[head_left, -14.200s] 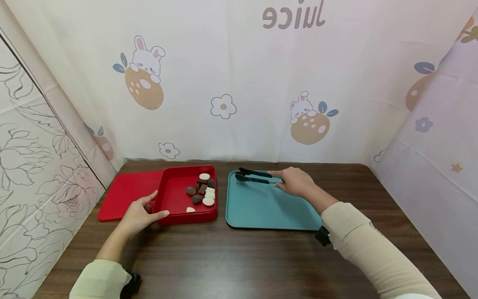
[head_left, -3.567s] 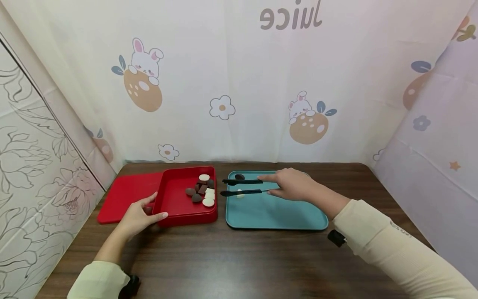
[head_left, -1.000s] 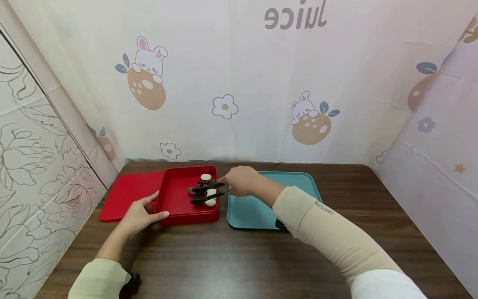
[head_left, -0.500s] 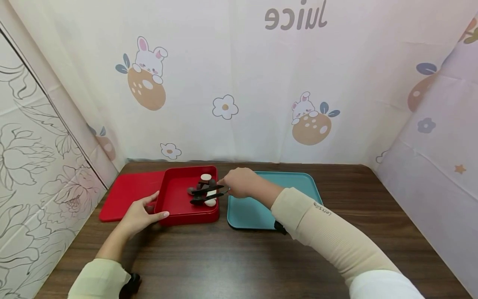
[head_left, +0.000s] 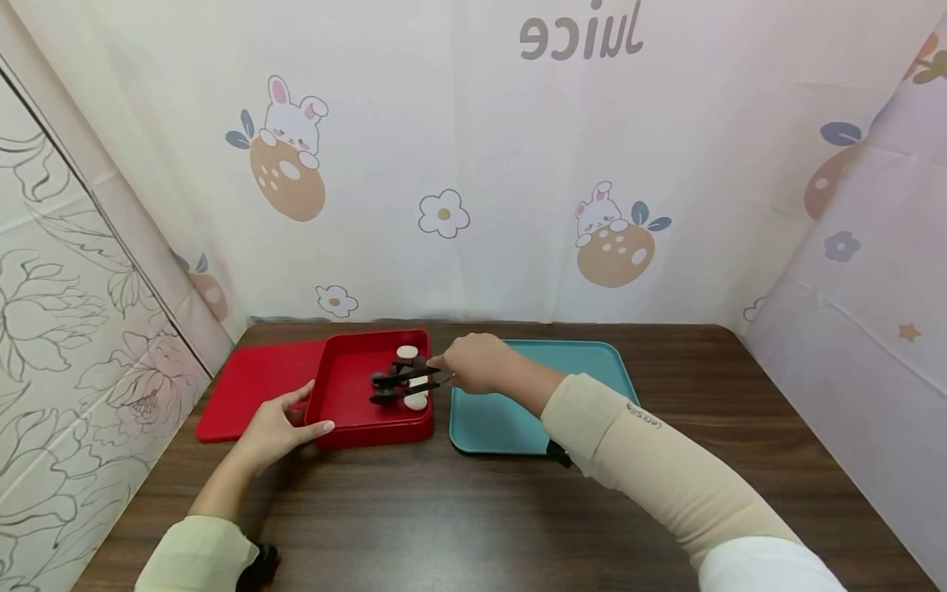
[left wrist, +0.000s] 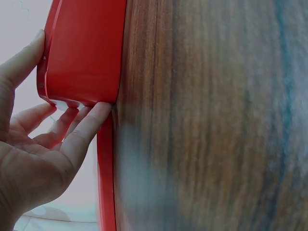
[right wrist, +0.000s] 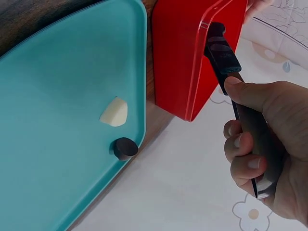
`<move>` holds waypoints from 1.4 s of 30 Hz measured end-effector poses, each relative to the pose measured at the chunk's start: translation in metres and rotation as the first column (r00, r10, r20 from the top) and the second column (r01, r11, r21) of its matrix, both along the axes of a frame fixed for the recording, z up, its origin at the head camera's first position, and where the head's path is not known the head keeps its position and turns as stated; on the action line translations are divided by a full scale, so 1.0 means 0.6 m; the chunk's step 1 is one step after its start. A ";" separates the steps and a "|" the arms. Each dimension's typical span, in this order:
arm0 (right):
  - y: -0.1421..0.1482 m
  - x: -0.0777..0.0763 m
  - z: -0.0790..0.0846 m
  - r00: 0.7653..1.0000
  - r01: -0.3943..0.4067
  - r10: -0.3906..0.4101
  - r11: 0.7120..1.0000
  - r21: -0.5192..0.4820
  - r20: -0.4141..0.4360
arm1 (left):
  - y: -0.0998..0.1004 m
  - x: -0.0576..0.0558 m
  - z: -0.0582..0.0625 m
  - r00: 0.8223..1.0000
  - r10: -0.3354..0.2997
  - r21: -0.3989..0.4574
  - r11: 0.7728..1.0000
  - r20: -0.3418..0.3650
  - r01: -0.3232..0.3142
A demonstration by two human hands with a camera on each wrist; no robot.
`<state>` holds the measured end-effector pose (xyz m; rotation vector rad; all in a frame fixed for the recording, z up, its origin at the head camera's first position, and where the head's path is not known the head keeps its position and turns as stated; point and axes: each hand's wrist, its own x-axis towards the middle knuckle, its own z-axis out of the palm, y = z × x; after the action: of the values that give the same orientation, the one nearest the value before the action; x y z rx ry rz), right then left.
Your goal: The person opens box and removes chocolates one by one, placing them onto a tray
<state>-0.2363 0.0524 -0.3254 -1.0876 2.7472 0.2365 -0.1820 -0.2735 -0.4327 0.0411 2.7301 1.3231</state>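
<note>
My left hand point(head_left: 274, 427) holds the near left corner of a red box point(head_left: 377, 434), thumb at the rim and fingertips against the side. Its right part contains several dark brown pieces that look like chocolates and several cream pieces, among them a round one point(head_left: 416, 402). My right hand point(head_left: 477, 362) grips black-tipped tongs point(head_left: 423, 387), reaching over the box's right wall from the right. The tong tips lie apart, low among the dark pieces, and partly cover them. I cannot tell whether a piece is between the tips.
A teal tray point(head_left: 491, 423) is right of the box, partly under my right forearm. Near its edge lie a cream piece point(right wrist: 114, 112) and a dark round piece point(right wrist: 125, 148). A flat red lid point(head_left: 259, 382) rests left of the box. A patterned curtain point(head_left: 503, 164) hangs behind the table.
Since the earliest frame, a cream piece has gone from the box's front to the tray, and a dark piece lies there too. The tongs have returned to the box, lately shifting slightly left.
</note>
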 end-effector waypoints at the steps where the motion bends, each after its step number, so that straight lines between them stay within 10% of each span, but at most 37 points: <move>1: 0.000 0.000 0.000 1.000 -0.004 0.004 1.000 -0.009 -0.002 | 0.000 0.000 0.000 1.000 0.000 0.000 1.000 0.000 0.000; 42: 0.151 0.033 0.002 0.984 -0.097 0.037 0.931 -0.351 -0.173 | 0.000 0.002 -0.004 1.000 0.004 0.029 1.000 -0.007 -0.004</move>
<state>-0.2163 0.1433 -0.3242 -1.3023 2.9804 -0.1871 -0.1806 -0.2738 -0.4353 0.0431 2.7177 1.3666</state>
